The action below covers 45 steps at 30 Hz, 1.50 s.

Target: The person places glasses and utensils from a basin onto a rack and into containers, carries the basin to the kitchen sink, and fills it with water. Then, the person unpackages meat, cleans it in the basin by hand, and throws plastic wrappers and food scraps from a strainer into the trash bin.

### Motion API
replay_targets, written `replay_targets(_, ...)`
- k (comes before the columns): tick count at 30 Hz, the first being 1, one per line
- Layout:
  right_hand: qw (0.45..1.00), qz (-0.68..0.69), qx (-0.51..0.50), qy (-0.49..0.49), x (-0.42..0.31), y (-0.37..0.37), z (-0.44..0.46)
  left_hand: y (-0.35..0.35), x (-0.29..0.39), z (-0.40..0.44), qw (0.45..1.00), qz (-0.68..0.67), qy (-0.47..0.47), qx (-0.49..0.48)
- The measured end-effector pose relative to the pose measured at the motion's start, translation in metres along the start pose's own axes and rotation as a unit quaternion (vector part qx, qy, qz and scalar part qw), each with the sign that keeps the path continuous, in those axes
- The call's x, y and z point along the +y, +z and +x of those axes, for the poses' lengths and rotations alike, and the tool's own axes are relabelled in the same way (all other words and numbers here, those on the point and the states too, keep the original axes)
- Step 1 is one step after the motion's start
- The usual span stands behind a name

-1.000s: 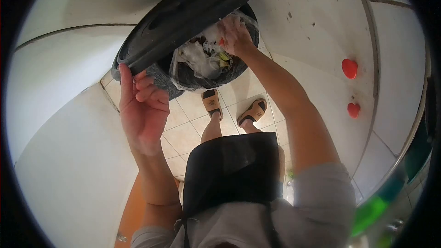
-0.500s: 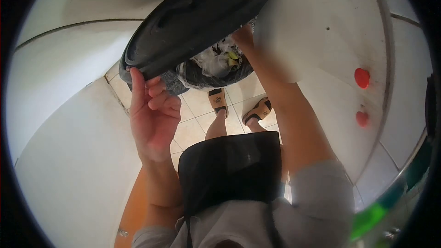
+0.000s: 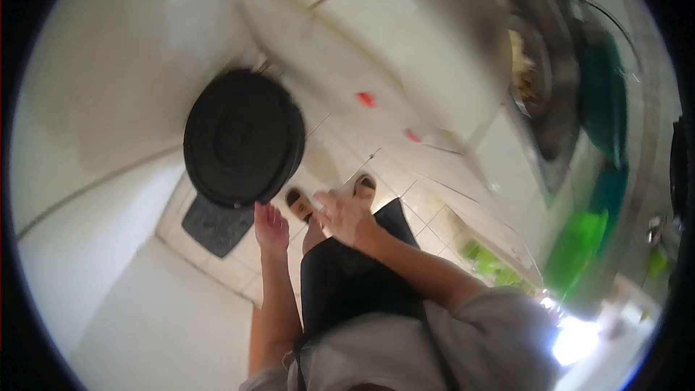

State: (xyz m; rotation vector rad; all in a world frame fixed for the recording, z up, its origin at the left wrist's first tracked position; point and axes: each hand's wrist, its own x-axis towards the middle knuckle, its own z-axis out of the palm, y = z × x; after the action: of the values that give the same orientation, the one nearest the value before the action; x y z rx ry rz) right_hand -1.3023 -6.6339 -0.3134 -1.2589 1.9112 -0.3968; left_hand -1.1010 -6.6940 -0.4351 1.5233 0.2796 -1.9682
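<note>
A black round bin (image 3: 242, 137) stands on the floor, its lid lying over the top so its contents are hidden. My left hand (image 3: 272, 232) is just by the lid's near edge, fingers loosely extended and holding nothing; whether a fingertip still touches the rim, I cannot tell. My right hand (image 3: 346, 217) is in front of my black apron (image 3: 355, 271), above my feet. It is slightly blurred, its fingers stretched out, and nothing shows in it.
A dark grey flat square piece (image 3: 216, 224) lies on the tiles beside the bin. To the right, red knobs (image 3: 365, 99) mark a white cabinet front. Beyond are a metal sink (image 3: 561, 127), a bowl with pale food bits (image 3: 525, 76) and a bright green object (image 3: 579, 250).
The lid, tilted up in my left hand with rubbish showing below, now covers the bin. My right hand has come out of the bin towards my body. The view has swung right.
</note>
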Motion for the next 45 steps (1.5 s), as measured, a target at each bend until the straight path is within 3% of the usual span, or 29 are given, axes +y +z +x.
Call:
replay_targets(2, 1.000, 0.018, 0.019, -0.013, -0.025, -0.055, -0.030, -0.009, -0.004, 0.000, 0.999, 0.020, -0.030, -0.010)
replay_targets(5, 0.992, 0.098, 0.041, -0.065, -0.052, -0.142, -0.080, 0.020, -0.008, -0.040, 0.992, 0.110, 0.056, 0.017)
replay_targets(10, 0.963, 0.181, 0.198, -0.029, -0.020, -0.290, -0.153, 0.104, -0.034, -0.144, 0.925, 0.263, 0.272, -0.023)
replay_targets(13, 0.934, 0.141, 0.328, -0.037, 0.026, -0.337, -0.171, 0.150, -0.045, -0.198, 0.888, 0.302, 0.341, -0.063)
replay_targets(15, 0.920, 0.174, 0.352, -0.019, 0.058, -0.354, -0.168, 0.190, -0.060, -0.239, 0.868, 0.312, 0.375, -0.094)
replay_targets(17, 0.905, 0.212, 0.369, -0.001, 0.080, -0.363, -0.164, 0.226, -0.071, -0.264, 0.799, 0.379, 0.447, -0.130)
replay_targets(19, 0.825, 0.484, 0.288, 0.055, 0.091, -0.366, -0.159, 0.254, -0.072, -0.264, 0.736, 0.412, 0.494, -0.210)
replay_targets(20, 0.823, 0.489, 0.283, 0.058, 0.097, -0.366, -0.158, 0.273, -0.074, -0.268, 0.714, 0.426, 0.502, -0.238)
replay_targets(22, 0.733, 0.624, 0.258, 0.083, 0.104, -0.365, -0.150, 0.318, -0.081, -0.269, 0.671, 0.433, 0.527, -0.291)
replay_targets(23, 0.728, 0.629, 0.260, 0.079, 0.110, -0.362, -0.144, 0.343, -0.083, -0.267, 0.645, 0.459, 0.533, -0.299)
replay_targets(24, 0.673, 0.687, 0.262, 0.078, 0.119, -0.360, -0.138, 0.370, -0.087, -0.266, 0.617, 0.485, 0.536, -0.309)
replay_targets(25, 0.615, 0.739, 0.265, 0.075, 0.128, -0.362, -0.131, 0.399, -0.092, -0.265, 0.584, 0.518, 0.535, -0.323)
replay_targets(26, 0.611, 0.739, 0.275, 0.070, 0.136, -0.366, -0.125, 0.429, -0.101, -0.265, 0.549, 0.549, 0.532, -0.338)
replay_targets(28, 0.526, 0.810, 0.249, 0.076, 0.149, -0.368, -0.111, 0.487, -0.126, -0.259, 0.465, 0.558, 0.561, -0.397)
replay_targets(30, 0.520, 0.812, 0.261, 0.050, 0.158, -0.378, -0.093, 0.548, -0.152, -0.273, 0.349, 0.585, 0.594, -0.429)
replay_targets(34, 0.502, 0.824, 0.261, 0.037, 0.177, -0.392, -0.051, 0.658, -0.226, -0.337, 0.239, 0.530, 0.574, -0.577)
replay_targets(36, 0.499, 0.821, 0.272, 0.052, 0.184, -0.405, -0.040, 0.705, -0.269, -0.353, 0.094, 0.498, 0.607, -0.612)
replay_targets(37, 0.507, 0.815, 0.273, 0.066, 0.187, -0.413, -0.036, 0.723, -0.294, -0.357, 0.056, 0.481, 0.605, -0.632)
replay_targets(38, 0.498, 0.818, 0.280, 0.069, 0.189, -0.417, -0.034, 0.735, -0.316, -0.358, 0.022, 0.463, 0.601, -0.651)
replay_targets(39, 0.501, 0.812, 0.292, 0.071, 0.192, -0.423, -0.033, 0.741, -0.336, -0.353, 0.022, 0.462, 0.594, -0.658)
replay_targets(41, 0.500, 0.805, 0.309, 0.077, 0.198, -0.431, -0.037, 0.749, -0.369, -0.343, -0.048, 0.529, 0.550, -0.645)
replay_targets(42, 0.504, 0.802, 0.312, 0.077, 0.200, -0.434, -0.037, 0.752, -0.379, -0.337, -0.095, 0.533, 0.553, -0.634)
replay_targets(43, 0.507, 0.799, 0.315, 0.076, 0.203, -0.437, -0.038, 0.756, -0.386, -0.330, -0.097, 0.530, 0.548, -0.640)
replay_targets(45, 0.497, 0.806, 0.314, 0.072, 0.206, -0.442, -0.036, 0.761, -0.378, -0.340, -0.155, 0.588, 0.495, -0.621)
